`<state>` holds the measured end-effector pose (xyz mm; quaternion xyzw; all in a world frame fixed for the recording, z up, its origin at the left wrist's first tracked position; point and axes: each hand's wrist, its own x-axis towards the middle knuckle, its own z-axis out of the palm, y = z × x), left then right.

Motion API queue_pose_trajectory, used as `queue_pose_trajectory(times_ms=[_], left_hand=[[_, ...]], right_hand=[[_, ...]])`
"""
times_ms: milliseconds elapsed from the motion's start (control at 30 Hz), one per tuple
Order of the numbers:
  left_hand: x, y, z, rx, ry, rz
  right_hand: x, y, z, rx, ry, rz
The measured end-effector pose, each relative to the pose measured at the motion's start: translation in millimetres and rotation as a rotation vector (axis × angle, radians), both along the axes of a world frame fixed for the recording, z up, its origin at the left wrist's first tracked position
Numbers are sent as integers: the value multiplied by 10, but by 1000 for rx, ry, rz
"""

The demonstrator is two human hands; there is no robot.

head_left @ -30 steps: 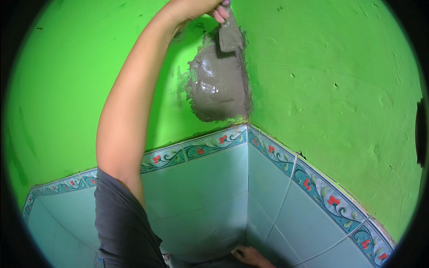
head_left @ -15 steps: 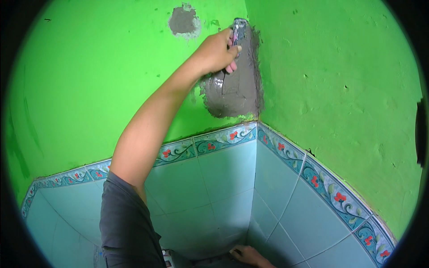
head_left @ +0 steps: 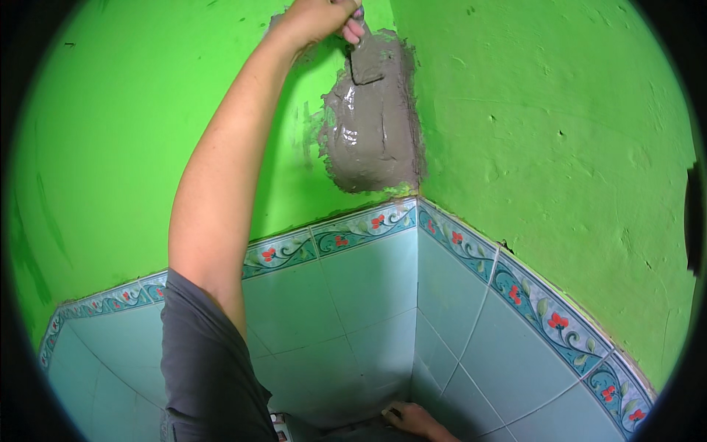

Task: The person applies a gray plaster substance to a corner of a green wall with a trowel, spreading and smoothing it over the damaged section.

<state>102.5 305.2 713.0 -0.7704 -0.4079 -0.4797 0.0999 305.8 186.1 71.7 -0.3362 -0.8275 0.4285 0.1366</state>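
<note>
The left grip (head_left: 317, 23) is pinching the trowel (head_left: 367, 63) near the upper edge of view. The trowel is lying against the upper part of the glossy mortar (head_left: 377, 147), which is covering the wall (head_left: 110, 162) beside the corner, above the tiles (head_left: 294, 313). The right grip (head_left: 409, 418) is showing low, fingers curling inward; whether it is holding anything cannot be told
</note>
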Motion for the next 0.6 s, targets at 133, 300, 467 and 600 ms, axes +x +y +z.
queue_pose_trajectory(times_ms=[133,300,467,600], left_hand=[[50,-85,-162,-25,37,-76],[224,99,-950,-195,111,-118],[100,277,-1133,-185,55,3],[105,317,-798,-151,72,29]], right_hand=[[-21,26,-175,51,51,25],[-45,36,-212,66,9,21],[-14,23,-167,59,36,55],[8,27,-101,19,16,32]])
